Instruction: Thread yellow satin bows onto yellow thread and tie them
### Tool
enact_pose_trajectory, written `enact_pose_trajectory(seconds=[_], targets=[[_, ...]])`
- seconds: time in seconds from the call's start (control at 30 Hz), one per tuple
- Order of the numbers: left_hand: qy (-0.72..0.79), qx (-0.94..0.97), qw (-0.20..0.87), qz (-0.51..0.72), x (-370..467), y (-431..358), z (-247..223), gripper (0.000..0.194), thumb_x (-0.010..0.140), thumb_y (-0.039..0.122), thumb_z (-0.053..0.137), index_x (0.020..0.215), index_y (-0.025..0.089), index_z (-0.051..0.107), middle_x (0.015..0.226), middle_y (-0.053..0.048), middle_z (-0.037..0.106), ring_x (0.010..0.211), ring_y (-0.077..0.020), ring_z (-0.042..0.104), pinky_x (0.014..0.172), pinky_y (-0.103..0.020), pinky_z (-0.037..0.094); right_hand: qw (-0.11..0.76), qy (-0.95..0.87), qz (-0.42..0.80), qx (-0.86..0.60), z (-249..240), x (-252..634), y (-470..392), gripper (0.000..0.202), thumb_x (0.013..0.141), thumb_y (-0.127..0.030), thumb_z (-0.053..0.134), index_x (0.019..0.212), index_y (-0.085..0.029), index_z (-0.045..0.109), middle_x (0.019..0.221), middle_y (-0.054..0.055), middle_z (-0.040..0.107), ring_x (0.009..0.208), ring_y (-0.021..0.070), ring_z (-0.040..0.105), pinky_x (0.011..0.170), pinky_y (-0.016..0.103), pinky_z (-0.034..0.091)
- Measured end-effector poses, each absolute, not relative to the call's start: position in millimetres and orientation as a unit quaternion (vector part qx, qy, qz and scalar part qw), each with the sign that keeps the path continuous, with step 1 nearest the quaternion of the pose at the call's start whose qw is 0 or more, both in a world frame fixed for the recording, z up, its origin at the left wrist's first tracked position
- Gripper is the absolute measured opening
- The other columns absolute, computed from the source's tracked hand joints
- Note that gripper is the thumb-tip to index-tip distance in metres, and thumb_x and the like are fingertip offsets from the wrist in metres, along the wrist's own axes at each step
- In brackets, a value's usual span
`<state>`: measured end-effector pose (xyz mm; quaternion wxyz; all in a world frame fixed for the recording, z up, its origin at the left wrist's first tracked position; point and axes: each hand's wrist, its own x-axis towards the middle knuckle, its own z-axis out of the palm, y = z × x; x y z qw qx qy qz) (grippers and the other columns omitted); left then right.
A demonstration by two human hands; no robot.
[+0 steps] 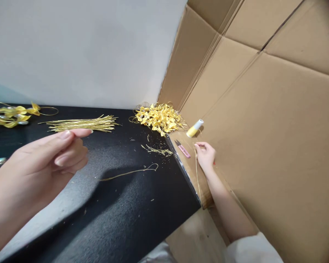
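My left hand (53, 155) is raised over the left of the black table, thumb pressed against the index finger. Whatever it may hold is too small or hidden to make out. Beyond it lies a bundle of gold wires (84, 124). At the right, my right hand (205, 155) pinches a thin gold strand (197, 175) that hangs down past the cardboard edge. Close to that hand are pink-handled thread snips (182, 149) and a spool of yellow thread (195, 128). A looped gold wire (131, 172) rests on the table between my hands.
Yellow ribbon flowers (159, 117) are piled in the back corner, and more yellow flowers with pearly beads (13, 116) lie at far left. Gold offcuts (159, 150) are scattered on the black table (142, 212). A tall cardboard wall (263, 120) bounds the right side.
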<state>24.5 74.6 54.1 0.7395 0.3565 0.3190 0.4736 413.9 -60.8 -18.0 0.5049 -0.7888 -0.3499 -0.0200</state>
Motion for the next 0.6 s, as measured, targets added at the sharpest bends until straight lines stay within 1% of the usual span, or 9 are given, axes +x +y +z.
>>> enact_pose_trajectory(seconds=[0.1,0.23,0.33,0.47,0.6], targets=[[0.302,0.369,0.737,0.479,21.6,74.6,51.9,0.026,0.076,0.028,0.075,0.099,0.015,0.072,0.046,0.008,0.027,0.039,-0.0058,0.024,0.034,-0.017,0.03,0.485,-0.37,-0.021,-0.792,-23.8,415.9,-51.1,0.035,0.072,-0.049,0.062,0.078,-0.015,0.065,0.07,0.007,0.069,0.043,0.0124,0.053,0.043,0.025,0.041],[0.3,0.37,0.739,0.477,17.9,75.6,49.8,0.028,0.076,0.028,0.075,0.101,0.015,0.072,0.046,0.008,0.028,0.039,-0.0065,0.026,0.034,-0.018,0.032,0.467,-0.384,-0.031,-0.796,-31.6,419.1,-48.7,0.031,0.075,-0.046,0.057,0.08,-0.015,0.063,0.072,0.008,0.069,0.046,0.0139,0.055,0.046,0.025,0.042],[0.303,0.371,0.735,0.48,18.8,76.3,50.8,0.024,0.079,0.026,0.07,0.1,0.015,0.072,0.046,0.007,0.027,0.039,-0.0068,0.025,0.033,-0.018,0.032,0.457,-0.394,-0.038,-0.797,-35.6,420.4,-49.2,0.029,0.077,-0.043,0.055,0.081,-0.016,0.062,0.072,0.008,0.068,0.049,0.0154,0.057,0.049,0.026,0.043],[0.306,0.366,0.735,0.483,20.3,75.5,54.2,0.018,0.083,0.021,0.063,0.097,0.015,0.073,0.046,0.006,0.025,0.039,-0.0073,0.024,0.034,-0.018,0.031,0.444,-0.403,-0.049,-0.799,-38.9,419.9,-49.9,0.028,0.078,-0.042,0.055,0.081,-0.015,0.062,0.07,0.007,0.067,0.049,0.0141,0.055,0.05,0.026,0.043],[0.304,0.369,0.736,0.479,19.8,73.2,59.3,0.022,0.087,0.017,0.054,0.097,0.016,0.074,0.046,0.006,0.024,0.039,-0.0078,0.023,0.035,-0.019,0.03,0.436,-0.407,-0.062,-0.8,-39.0,420.5,-50.5,0.026,0.077,-0.04,0.057,0.078,-0.015,0.063,0.069,0.008,0.068,0.047,0.0126,0.051,0.05,0.025,0.042]])
